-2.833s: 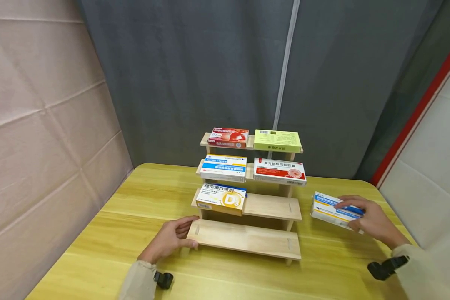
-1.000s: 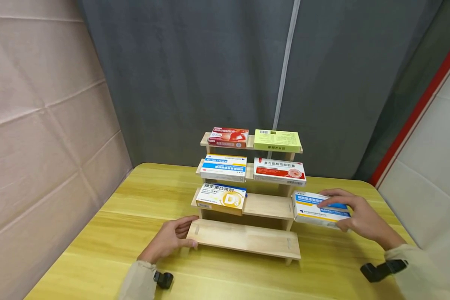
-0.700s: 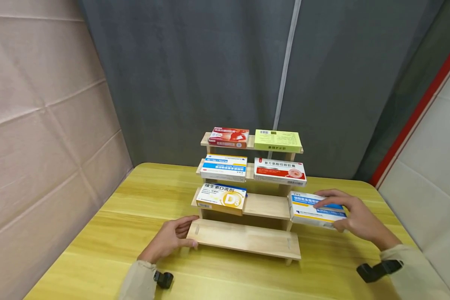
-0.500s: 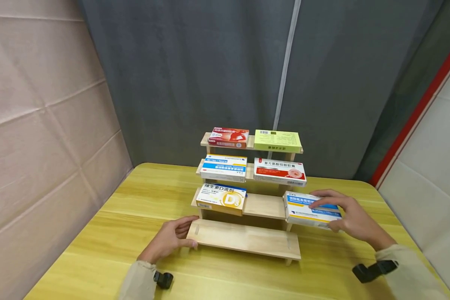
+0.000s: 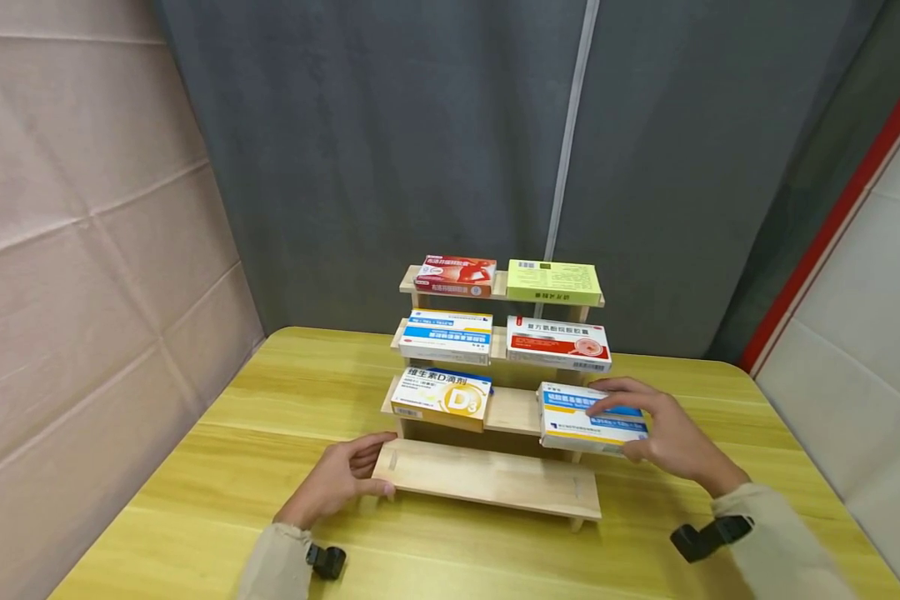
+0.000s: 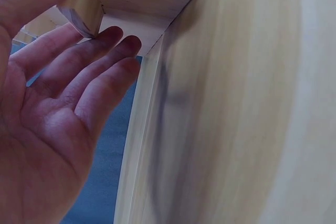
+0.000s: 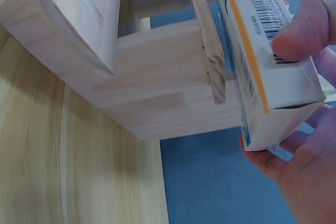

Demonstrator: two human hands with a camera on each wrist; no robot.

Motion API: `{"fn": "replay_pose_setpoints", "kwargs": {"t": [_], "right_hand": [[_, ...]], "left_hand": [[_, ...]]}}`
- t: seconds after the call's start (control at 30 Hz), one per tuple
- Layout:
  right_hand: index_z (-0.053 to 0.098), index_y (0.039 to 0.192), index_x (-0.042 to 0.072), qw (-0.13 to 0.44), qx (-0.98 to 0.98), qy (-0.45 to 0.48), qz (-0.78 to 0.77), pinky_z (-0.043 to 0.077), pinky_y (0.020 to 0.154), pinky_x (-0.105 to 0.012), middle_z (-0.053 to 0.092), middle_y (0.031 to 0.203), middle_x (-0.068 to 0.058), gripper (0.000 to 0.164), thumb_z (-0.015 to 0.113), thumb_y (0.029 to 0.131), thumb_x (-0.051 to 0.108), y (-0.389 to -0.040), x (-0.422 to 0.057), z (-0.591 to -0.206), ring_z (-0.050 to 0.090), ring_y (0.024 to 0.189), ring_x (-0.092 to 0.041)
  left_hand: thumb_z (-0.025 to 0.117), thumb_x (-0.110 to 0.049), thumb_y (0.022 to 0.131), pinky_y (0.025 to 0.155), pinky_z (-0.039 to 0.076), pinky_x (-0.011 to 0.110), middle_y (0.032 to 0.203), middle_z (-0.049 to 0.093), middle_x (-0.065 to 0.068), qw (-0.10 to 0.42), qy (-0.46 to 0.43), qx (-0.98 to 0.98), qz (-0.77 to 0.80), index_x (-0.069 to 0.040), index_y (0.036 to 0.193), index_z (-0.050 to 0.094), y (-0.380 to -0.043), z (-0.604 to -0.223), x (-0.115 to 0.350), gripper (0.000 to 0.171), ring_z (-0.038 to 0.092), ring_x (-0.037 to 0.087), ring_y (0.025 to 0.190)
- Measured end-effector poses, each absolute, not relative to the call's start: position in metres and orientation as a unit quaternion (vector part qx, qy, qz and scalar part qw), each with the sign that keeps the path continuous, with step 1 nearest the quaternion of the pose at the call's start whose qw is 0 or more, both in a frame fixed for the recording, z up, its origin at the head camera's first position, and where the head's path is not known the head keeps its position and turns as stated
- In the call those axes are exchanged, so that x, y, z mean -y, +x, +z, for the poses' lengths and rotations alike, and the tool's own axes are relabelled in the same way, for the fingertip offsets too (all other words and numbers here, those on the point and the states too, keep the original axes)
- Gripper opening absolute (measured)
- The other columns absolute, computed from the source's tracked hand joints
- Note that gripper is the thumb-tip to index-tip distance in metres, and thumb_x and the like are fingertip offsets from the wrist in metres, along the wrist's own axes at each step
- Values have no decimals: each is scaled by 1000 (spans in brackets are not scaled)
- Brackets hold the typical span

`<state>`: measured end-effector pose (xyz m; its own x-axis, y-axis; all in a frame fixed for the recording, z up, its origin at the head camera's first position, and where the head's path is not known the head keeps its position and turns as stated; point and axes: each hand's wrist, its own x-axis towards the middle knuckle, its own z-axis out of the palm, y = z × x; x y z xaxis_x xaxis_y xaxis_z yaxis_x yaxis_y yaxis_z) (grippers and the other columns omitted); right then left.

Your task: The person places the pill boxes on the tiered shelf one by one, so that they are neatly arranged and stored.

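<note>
A four-step wooden display stand (image 5: pixel 487 479) stands on the table. My left hand (image 5: pixel 337 477) holds the left end of its lowest step, thumb at the front edge and fingers behind; the left wrist view shows the fingers (image 6: pixel 105 77) beside the board's end. With thumb and fingers my right hand (image 5: pixel 663 429) grips a white, blue and yellow medicine box (image 5: pixel 581 429). That box is over the right part of the second step from the bottom; in the right wrist view a narrow gap shows between box and board (image 7: pixel 207 51). To its left lies a vitamin D box (image 5: pixel 442 396).
On the top step lie a red medicine box (image 5: pixel 456 275) and a yellow-green one (image 5: pixel 553 282). The step below bears a blue-and-white box (image 5: pixel 447 335) and a red-and-white box (image 5: pixel 558 342). A grey curtain (image 5: pixel 390 167) hangs behind the wooden table (image 5: pixel 270 417).
My right hand has carried the medicine box leftward from the stand's right side to over the second step from the bottom. The left hand has stayed in place.
</note>
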<state>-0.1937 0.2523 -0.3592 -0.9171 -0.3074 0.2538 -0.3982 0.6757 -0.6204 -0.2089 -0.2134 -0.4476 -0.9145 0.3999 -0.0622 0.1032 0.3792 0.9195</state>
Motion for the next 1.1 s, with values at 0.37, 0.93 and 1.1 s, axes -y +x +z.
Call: {"fn": "replay_pose_setpoints", "kwargs": {"t": [0.37,0.93,1.1], "right_hand": [[77,103,25,93,906,201,360,44,93,-56,56,130,-10,54,70,60,-7,-196,-237,-363,47,121,-32],[73,110,27,98,884,246,385,44,96,-52,51,139,-12,55,73,67,-7,-199,-234,-378,45,126,-31],[71,113,30,106,887,253,370,45,96,-60,49,141,-11,57,68,70,-8,-198,-233,-381,45,127,-33]], "left_hand": [[87,-31,75,108,54,33,150,51,22,139,153,-818,537,-10,148,50,-209,-448,213,85,52,39,137],[88,-31,74,108,53,31,150,50,23,139,156,-813,544,-6,148,49,-209,-448,211,87,53,39,136],[88,-31,74,109,53,32,151,50,23,138,153,-814,543,-6,149,49,-209,-448,212,87,52,40,137]]}}
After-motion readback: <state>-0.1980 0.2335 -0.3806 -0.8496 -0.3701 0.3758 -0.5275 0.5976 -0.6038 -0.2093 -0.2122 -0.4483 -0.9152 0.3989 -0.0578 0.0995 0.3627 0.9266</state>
